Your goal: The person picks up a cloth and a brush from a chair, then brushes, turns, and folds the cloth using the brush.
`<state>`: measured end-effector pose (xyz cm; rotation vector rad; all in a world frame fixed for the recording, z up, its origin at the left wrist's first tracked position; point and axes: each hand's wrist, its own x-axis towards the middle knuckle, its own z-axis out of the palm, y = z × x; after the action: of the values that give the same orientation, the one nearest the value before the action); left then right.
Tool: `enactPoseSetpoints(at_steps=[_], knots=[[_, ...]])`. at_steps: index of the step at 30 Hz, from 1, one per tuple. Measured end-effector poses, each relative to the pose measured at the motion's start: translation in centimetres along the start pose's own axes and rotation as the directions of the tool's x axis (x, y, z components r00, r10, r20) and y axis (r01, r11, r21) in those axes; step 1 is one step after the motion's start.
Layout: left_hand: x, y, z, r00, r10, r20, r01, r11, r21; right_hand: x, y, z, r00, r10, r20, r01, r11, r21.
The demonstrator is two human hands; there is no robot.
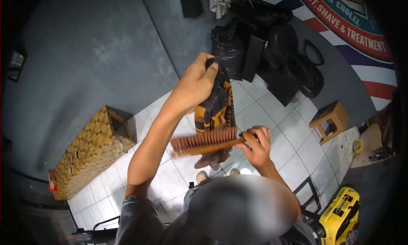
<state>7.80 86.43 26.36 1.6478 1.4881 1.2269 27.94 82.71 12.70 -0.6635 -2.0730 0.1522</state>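
Observation:
My left hand (193,85) is closed in a raised grip on the black top end of a barber cape (217,102). The cape hangs down in folds, black and orange with a brown striped part lower down. Gripped in my right hand (256,147) is the handle of a wooden brush (204,142) with a long row of reddish-brown bristles. The brush lies crosswise in front of the cape's lower half, bristles upward in the view. Whether the bristles touch the fabric I cannot tell. The brush hides part of the cape.
A black barber chair (282,53) stands ahead, beside a black plastic bag (227,49). On the left is a woven bamboo cabinet (87,155). A brown open-sided box (329,122) and a yellow-and-black machine (340,215) are on the right, over white floor tiles (272,117).

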Motion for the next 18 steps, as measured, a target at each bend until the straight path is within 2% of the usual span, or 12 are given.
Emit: enactPoseSetpoints(at_steps=[1, 2, 4, 6, 7, 8, 9, 10, 12, 14, 16, 18], knots=[[-0.3, 0.7, 0.2, 0.999, -0.047, -0.001, 0.046, 0.981, -0.189, 0.6, -0.4, 0.0, 0.992, 0.043, -0.121, -0.048, 0.998, -0.04], [-0.4, 1.0, 0.2, 0.995, -0.095, 0.004, 0.09, 0.925, -0.37, 0.1, -0.1, 0.6, 0.991, 0.041, -0.125, -0.046, 0.998, -0.043], [-0.1, 1.0, -0.9, 0.993, -0.115, -0.035, 0.092, 0.914, -0.395, -2.5, 1.4, 3.5, 0.977, 0.161, -0.14, -0.166, 0.986, -0.029], [0.0, 1.1, -2.3, 0.988, -0.133, -0.084, 0.085, 0.903, -0.422, -7.3, 3.0, 5.7, 0.932, 0.356, 0.063, -0.333, 0.913, -0.236], [-0.1, 1.2, -3.0, 0.986, -0.107, -0.126, 0.026, 0.856, -0.516, -10.5, 4.0, 6.8, 0.863, 0.473, 0.177, -0.392, 0.849, -0.354], [-0.2, 1.3, -3.4, 0.982, -0.087, -0.167, -0.032, 0.798, -0.602, -14.9, 5.5, 8.1, 0.755, 0.576, 0.312, -0.408, 0.786, -0.463], [-0.3, 1.4, -3.6, 0.966, -0.132, -0.221, -0.031, 0.794, -0.607, -19.1, 6.6, 8.6, 0.613, 0.671, 0.416, -0.399, 0.718, -0.57], [-0.3, 1.1, -3.7, 0.967, -0.13, -0.22, -0.031, 0.796, -0.605, -21.5, 6.8, 8.1, 0.59, 0.641, 0.491, -0.304, 0.739, -0.6], [-0.3, 0.2, -3.7, 0.965, -0.129, -0.23, -0.046, 0.777, -0.627, -23.1, 6.3, 7.2, 0.313, 0.7, 0.642, -0.248, 0.713, -0.656], [-0.6, 0.5, -3.1, 0.97, -0.125, -0.21, -0.03, 0.794, -0.607, -19.9, 4.8, 5.8, 0.224, 0.628, 0.745, -0.122, 0.777, -0.618], [-0.8, 0.6, -2.3, 0.982, -0.102, -0.159, -0.021, 0.779, -0.627, -15.8, 3.6, 3.9, 0.565, 0.398, 0.723, -0.05, 0.891, -0.451], [-1.3, 1.2, -1.3, 0.986, -0.096, -0.137, -0.016, 0.759, -0.65, -8.5, 0.8, 1.8, 0.798, 0.306, 0.52, -0.089, 0.912, -0.4]])
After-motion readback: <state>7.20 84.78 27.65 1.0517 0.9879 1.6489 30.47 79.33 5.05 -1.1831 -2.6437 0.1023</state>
